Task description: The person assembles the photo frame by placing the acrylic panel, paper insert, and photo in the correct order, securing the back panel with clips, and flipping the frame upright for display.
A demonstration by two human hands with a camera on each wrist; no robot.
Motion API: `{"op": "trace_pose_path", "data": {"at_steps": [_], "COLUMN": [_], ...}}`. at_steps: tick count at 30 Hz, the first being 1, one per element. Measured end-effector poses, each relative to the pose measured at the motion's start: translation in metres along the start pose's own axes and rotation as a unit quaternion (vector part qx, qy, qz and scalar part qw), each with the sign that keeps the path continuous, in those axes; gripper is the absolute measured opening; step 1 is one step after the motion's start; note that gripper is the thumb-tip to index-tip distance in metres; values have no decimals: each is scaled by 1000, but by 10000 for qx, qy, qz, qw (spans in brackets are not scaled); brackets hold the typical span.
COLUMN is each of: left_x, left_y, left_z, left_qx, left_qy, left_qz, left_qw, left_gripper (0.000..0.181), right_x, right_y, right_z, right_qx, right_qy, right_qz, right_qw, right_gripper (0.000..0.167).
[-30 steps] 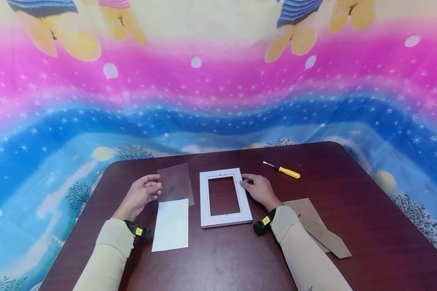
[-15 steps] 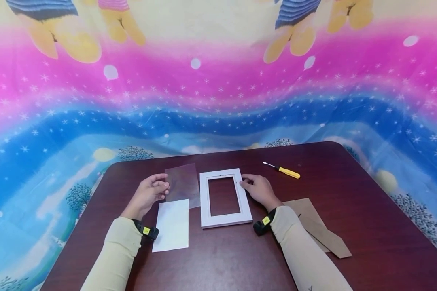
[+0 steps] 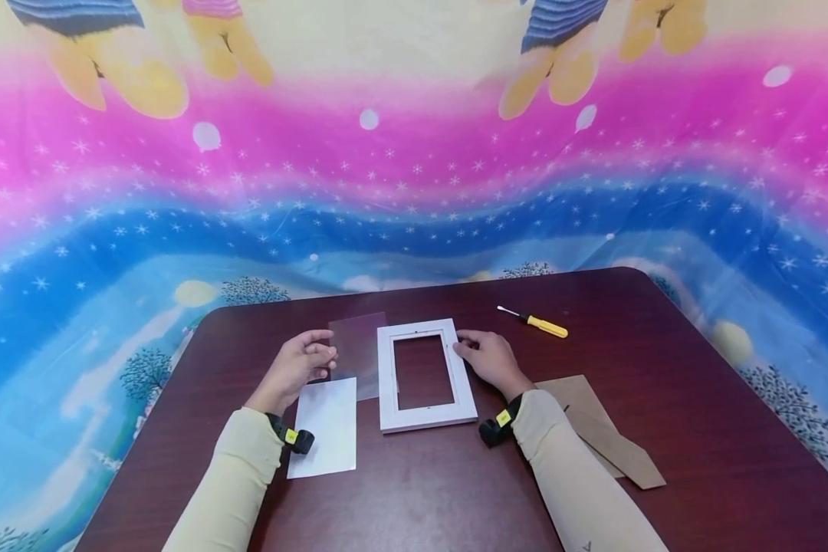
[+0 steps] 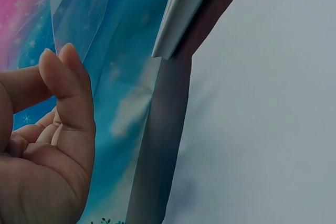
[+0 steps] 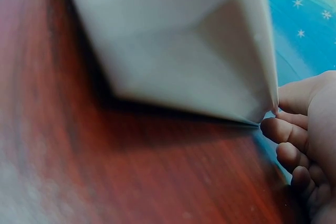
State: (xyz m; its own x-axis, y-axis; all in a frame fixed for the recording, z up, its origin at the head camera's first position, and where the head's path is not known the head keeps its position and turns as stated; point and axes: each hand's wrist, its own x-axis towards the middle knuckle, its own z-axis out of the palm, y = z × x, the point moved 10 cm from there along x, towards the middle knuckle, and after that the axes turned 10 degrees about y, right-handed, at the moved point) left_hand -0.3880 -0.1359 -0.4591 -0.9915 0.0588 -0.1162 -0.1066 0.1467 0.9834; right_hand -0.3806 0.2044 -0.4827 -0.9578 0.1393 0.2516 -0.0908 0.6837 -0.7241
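My left hand (image 3: 297,369) pinches the left edge of a clear plastic sheet (image 3: 359,356) between thumb and fingertips. The sheet's right edge reaches the left side of a white picture frame (image 3: 388,383); whether it touches cannot be told. In the left wrist view the sheet (image 4: 79,9) rises from the fingertips. My right hand (image 3: 493,359) grips the frame's right edge near the far corner, and the right wrist view has thumb and finger at the frame's corner (image 5: 184,51). A white paper sheet (image 3: 327,437) lies below the left hand, partly covered by the wrist camera.
A yellow-handled screwdriver (image 3: 547,327) lies at the back right of the dark wooden table (image 3: 414,498). A brown backing board (image 3: 583,391) with a folded-out stand (image 3: 635,464) rests partly under the right forearm. A printed cloth (image 3: 400,215) hangs behind the table.
My left hand has carried the clear plastic sheet to the right, from above the white paper up to the frame. My right hand and the frame have stayed in place.
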Motion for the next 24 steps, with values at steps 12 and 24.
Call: {"op": "trace_pose_path", "data": {"at_steps": [12, 24], "left_x": [5, 10], "left_y": [-3, -9], "left_z": [20, 35], "left_qx": [-13, 1], "left_qy": [-217, -221], "left_qz": [17, -87], "left_qw": [9998, 9997], "left_gripper": [47, 49], "right_x": [1, 0], "right_y": [1, -2], "right_z": [1, -1], "right_qx": [-18, 22], "right_qy": [0, 19], "right_qz": [-54, -54], "right_qw": [10000, 10000], "right_gripper": [37, 38]}}
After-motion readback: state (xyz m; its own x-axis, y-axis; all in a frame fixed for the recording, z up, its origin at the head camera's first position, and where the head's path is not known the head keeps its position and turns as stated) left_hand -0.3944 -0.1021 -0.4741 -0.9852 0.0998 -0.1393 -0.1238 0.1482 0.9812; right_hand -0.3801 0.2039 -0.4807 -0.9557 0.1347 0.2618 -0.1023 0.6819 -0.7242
